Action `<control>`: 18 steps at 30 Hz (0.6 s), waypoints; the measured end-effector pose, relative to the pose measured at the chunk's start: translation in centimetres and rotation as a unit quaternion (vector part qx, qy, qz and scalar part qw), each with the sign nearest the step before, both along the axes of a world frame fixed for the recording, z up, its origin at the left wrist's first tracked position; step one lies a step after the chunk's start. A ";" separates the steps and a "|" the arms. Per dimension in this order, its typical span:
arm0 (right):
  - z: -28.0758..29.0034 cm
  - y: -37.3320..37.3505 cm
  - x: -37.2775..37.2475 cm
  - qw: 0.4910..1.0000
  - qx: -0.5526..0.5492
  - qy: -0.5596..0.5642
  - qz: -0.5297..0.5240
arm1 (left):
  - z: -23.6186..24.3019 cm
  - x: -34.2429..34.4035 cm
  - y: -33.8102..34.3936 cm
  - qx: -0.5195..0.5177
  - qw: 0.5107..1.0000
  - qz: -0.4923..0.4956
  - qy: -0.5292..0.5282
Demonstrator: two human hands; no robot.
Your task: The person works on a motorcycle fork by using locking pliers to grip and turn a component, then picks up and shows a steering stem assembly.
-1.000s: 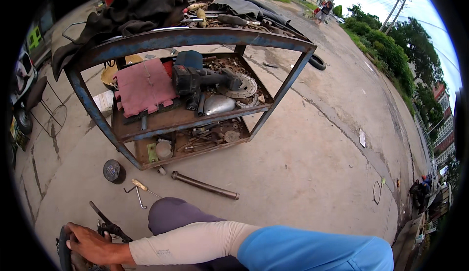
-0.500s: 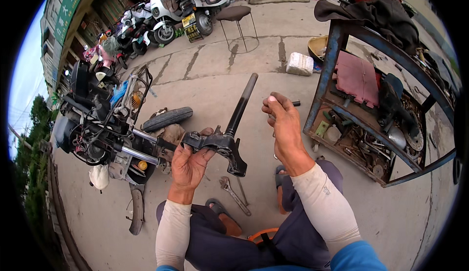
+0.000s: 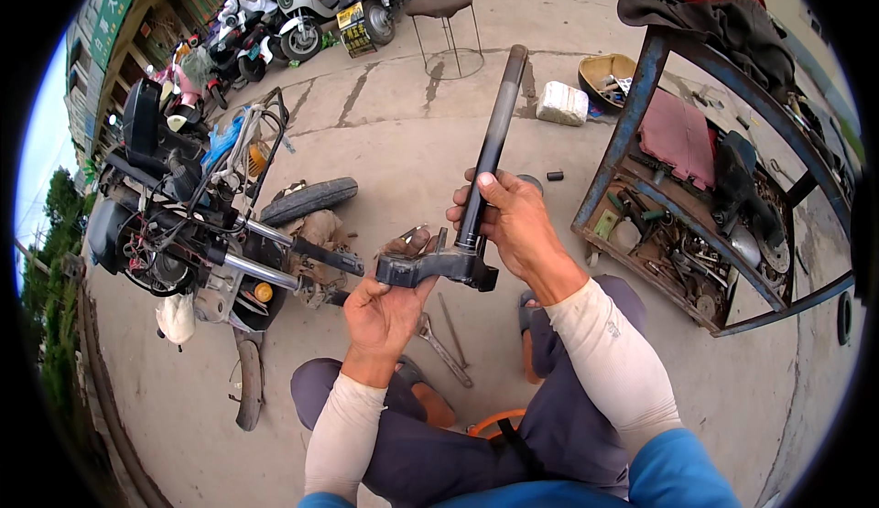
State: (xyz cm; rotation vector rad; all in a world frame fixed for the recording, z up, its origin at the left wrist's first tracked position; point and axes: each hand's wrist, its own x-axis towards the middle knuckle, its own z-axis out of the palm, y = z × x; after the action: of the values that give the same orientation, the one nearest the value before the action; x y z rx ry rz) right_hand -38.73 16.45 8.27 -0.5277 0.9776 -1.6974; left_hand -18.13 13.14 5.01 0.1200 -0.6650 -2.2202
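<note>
Both my hands hold a black motorcycle steering stem [image 3: 495,133], its long tube pointing up and slightly right. My left hand [image 3: 389,311] grips the clamp at its lower left end, palm up, thumb in front. Around the lower part of the tube, just above the clamp, wrap the fingers of my right hand [image 3: 524,224]. On the ground beyond my left foot lie an adjustable wrench [image 3: 443,352] and a thin metal rod [image 3: 452,329]. To the left stands a partly dismantled motorcycle [image 3: 201,224], its two fork tubes [image 3: 261,270] reaching toward my left hand.
A blue metal cart [image 3: 632,114] with tools and parts stands at the right. Beyond my hands are a stool [image 3: 440,5], a white block [image 3: 562,103], a bowl [image 3: 600,73] and parked scooters [image 3: 298,14]. A loose tyre [image 3: 311,200] and a curved fender [image 3: 248,384] lie near the motorcycle.
My right hand, apart from the steering stem before, has closed around its tube. The stem has moved up and to the right, and my left hand has shifted right with it.
</note>
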 end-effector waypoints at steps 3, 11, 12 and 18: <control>0.4 -0.8 0.4 0.988 -0.009 0.153 0.014 | -1.0 0.5 0.3 0.103 0.994 -0.017 -0.041; -0.5 -0.6 0.8 0.969 0.021 0.237 0.068 | -4.0 0.9 1.2 0.110 0.959 -0.005 -0.261; -0.4 -0.7 1.0 0.969 0.020 0.236 0.072 | -4.1 1.1 1.0 0.098 0.951 0.011 -0.293; -0.4 -0.5 1.5 0.974 0.034 0.204 0.096 | -4.1 1.1 0.3 0.112 0.926 0.034 -0.359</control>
State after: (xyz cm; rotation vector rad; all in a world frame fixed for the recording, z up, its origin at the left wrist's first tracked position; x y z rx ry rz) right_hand -37.20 15.96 7.90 -0.9190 1.2276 -1.4037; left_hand -16.99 13.41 0.93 1.0958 -0.7625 -2.1540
